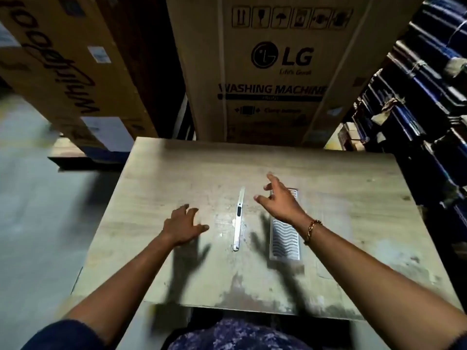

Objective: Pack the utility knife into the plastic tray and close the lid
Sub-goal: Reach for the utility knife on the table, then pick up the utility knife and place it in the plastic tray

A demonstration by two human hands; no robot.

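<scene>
A slim white utility knife with a dark slider lies lengthwise in the middle of the wooden table. To its right lies a long clear plastic tray with a wavy-patterned insert. My right hand hovers above the tray's far end, fingers spread, holding nothing; it hides part of the tray. My left hand hovers left of the knife, fingers apart and empty. A faint clear plastic piece lies just left of the knife; I cannot tell whether it is a lid.
A large LG washing machine carton stands behind the table's far edge. Another big carton leans at the left. Stacked dark blue bundles line the right side. Grey floor lies to the left.
</scene>
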